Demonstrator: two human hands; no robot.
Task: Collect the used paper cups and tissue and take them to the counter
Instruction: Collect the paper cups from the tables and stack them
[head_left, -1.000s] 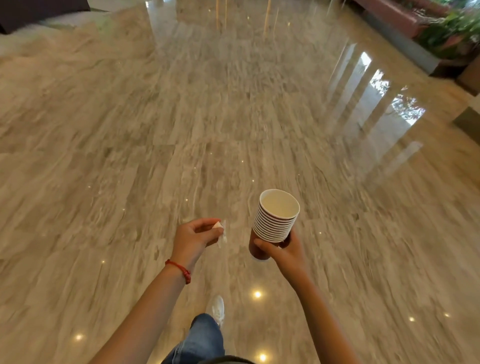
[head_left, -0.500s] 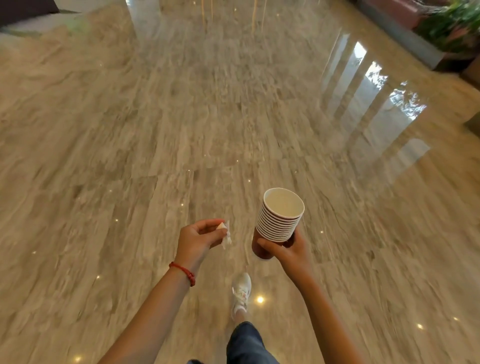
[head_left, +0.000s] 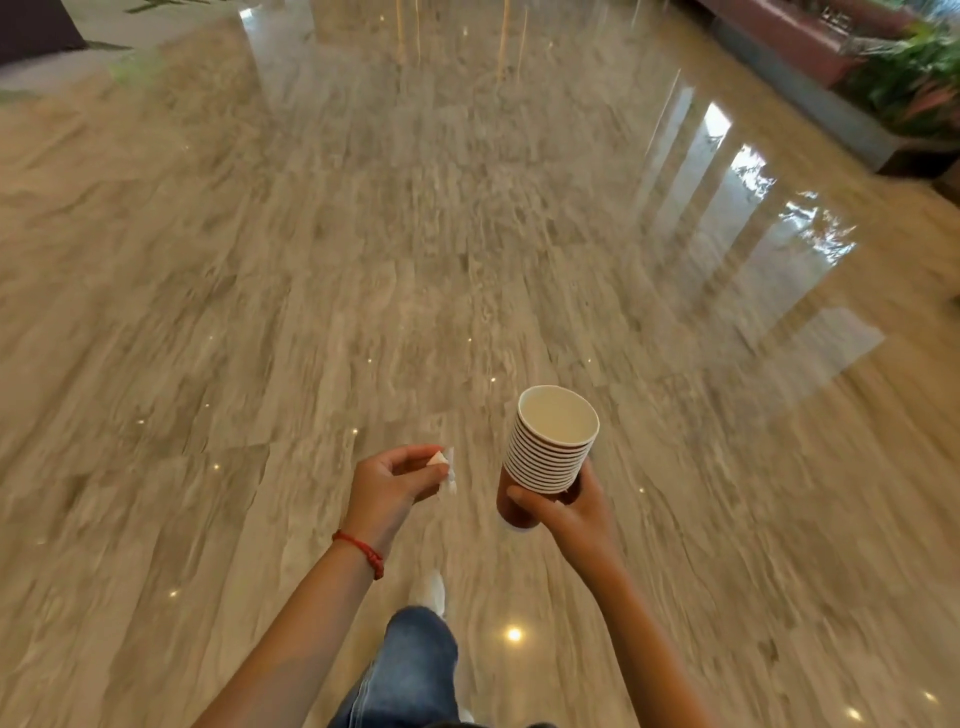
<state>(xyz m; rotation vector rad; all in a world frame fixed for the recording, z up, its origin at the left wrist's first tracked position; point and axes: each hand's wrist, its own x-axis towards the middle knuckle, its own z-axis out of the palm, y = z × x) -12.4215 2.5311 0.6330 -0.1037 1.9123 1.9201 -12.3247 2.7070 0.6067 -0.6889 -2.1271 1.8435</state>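
A stack of several nested paper cups (head_left: 551, 447), white-rimmed with a brown bottom cup, is held upright in front of me. My right hand (head_left: 569, 512) grips the stack near its base. To its left, my left hand (head_left: 396, 483) pinches a small crumpled white tissue (head_left: 444, 467) between thumb and fingers; a red string bracelet sits on that wrist. Both hands are at waist height above the floor. No counter is in view.
A wide polished marble floor (head_left: 363, 260) stretches ahead, blurred by motion. A low planter ledge with green plants (head_left: 904, 78) runs along the far right. A dark furniture piece (head_left: 31, 26) stands at the far left. My jeans leg and white shoe (head_left: 431, 592) show below.
I have walked forward across the floor; my legs swapped in stride. Both hands keep the same hold on the cups and the tissue.
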